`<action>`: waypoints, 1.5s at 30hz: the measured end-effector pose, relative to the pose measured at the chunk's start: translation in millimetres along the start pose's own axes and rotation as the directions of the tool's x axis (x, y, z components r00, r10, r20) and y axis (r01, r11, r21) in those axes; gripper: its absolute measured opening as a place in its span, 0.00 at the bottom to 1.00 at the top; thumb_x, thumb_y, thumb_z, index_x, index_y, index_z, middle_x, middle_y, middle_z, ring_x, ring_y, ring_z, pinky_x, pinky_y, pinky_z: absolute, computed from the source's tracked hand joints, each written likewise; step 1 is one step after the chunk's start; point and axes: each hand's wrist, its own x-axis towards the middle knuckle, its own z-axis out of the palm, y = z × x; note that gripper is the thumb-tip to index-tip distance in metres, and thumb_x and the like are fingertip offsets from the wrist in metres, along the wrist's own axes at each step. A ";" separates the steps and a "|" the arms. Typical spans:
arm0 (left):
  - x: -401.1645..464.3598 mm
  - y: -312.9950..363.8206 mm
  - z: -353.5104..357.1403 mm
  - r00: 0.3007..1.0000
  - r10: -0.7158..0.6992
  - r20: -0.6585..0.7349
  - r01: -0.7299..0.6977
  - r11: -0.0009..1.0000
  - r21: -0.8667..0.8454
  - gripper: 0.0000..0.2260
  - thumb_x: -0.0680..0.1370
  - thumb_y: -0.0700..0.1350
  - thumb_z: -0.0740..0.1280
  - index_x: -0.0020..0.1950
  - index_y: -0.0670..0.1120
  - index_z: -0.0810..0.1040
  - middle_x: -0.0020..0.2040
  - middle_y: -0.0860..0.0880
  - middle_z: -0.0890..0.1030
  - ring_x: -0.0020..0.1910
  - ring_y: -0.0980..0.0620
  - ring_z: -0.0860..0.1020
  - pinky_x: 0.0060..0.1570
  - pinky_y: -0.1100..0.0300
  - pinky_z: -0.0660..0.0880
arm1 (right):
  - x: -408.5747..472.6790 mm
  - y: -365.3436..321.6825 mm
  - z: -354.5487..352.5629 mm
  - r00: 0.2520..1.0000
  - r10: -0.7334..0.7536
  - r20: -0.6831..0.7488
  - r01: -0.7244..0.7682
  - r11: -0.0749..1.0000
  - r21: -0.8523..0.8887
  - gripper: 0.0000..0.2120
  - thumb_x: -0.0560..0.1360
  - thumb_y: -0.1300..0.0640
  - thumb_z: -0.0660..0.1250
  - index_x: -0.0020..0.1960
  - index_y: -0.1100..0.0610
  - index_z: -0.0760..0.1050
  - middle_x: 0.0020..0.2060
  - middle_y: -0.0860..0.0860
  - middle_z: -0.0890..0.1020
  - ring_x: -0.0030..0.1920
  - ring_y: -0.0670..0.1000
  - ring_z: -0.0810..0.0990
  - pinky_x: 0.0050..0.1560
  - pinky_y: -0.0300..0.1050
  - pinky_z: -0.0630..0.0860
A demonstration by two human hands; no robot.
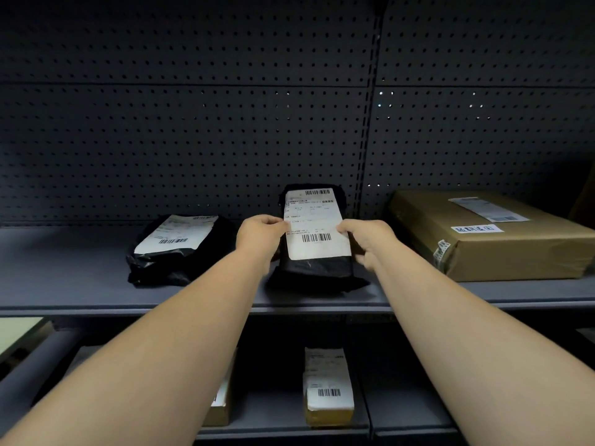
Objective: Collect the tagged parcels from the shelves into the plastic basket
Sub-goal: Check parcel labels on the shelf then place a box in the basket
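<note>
A black plastic-wrapped parcel (317,268) with a white barcode label stands tilted on the grey shelf (80,278), its lower end on the shelf surface. My left hand (259,236) grips its left edge and my right hand (367,239) grips its right edge. A second black parcel (167,262) with a white label lies flat to the left. A large brown cardboard box (489,246) with labels lies to the right. The plastic basket is out of view.
A dark pegboard wall (225,140) backs the shelf. On the lower shelf lie a small yellowish labelled box (328,387) and another box (220,410) partly hidden by my left forearm. A pale flat object (16,336) sits at the far left.
</note>
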 end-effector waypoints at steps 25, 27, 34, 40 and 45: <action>30.5 -22.7 12.6 0.981 -0.190 0.036 0.182 0.970 0.161 0.03 0.74 0.41 0.70 0.45 0.41 0.79 0.45 0.46 0.78 0.46 0.47 0.75 0.43 0.57 0.71 | 32.7 11.0 3.0 0.983 0.182 0.035 -0.169 0.957 -0.234 0.04 0.74 0.63 0.68 0.41 0.61 0.74 0.36 0.55 0.78 0.33 0.51 0.77 0.26 0.41 0.73; 31.6 -19.9 13.3 0.982 -0.186 0.022 0.177 0.960 0.216 0.05 0.74 0.42 0.70 0.41 0.41 0.78 0.39 0.46 0.76 0.39 0.49 0.74 0.37 0.59 0.70 | 32.1 8.1 2.2 0.990 0.143 0.016 -0.133 0.953 -0.273 0.06 0.75 0.63 0.66 0.40 0.60 0.73 0.34 0.54 0.77 0.32 0.50 0.76 0.25 0.40 0.73; 25.1 -5.3 13.3 0.980 0.195 0.045 -0.170 0.693 0.701 0.11 0.77 0.49 0.65 0.48 0.41 0.79 0.42 0.45 0.81 0.41 0.45 0.78 0.37 0.58 0.71 | 32.0 -3.8 -2.3 0.946 -0.317 0.062 0.255 0.615 -0.746 0.08 0.75 0.56 0.64 0.50 0.56 0.79 0.49 0.54 0.80 0.50 0.55 0.78 0.50 0.46 0.75; 12.2 4.9 19.6 0.870 0.451 0.201 -0.359 0.297 0.885 0.12 0.78 0.52 0.62 0.51 0.45 0.78 0.49 0.45 0.80 0.47 0.44 0.78 0.42 0.56 0.69 | 22.1 -7.8 -8.9 0.840 -0.500 0.211 0.392 0.290 -0.873 0.14 0.75 0.53 0.64 0.60 0.52 0.77 0.59 0.53 0.78 0.60 0.55 0.74 0.56 0.50 0.76; -0.2 7.1 22.1 0.832 0.479 0.281 -0.413 0.195 0.890 0.12 0.78 0.51 0.61 0.54 0.45 0.77 0.50 0.46 0.79 0.49 0.45 0.77 0.46 0.55 0.66 | 7.7 -7.1 -15.2 0.797 -0.552 0.245 0.399 0.177 -0.900 0.14 0.75 0.53 0.65 0.59 0.52 0.78 0.58 0.54 0.77 0.60 0.56 0.72 0.55 0.52 0.75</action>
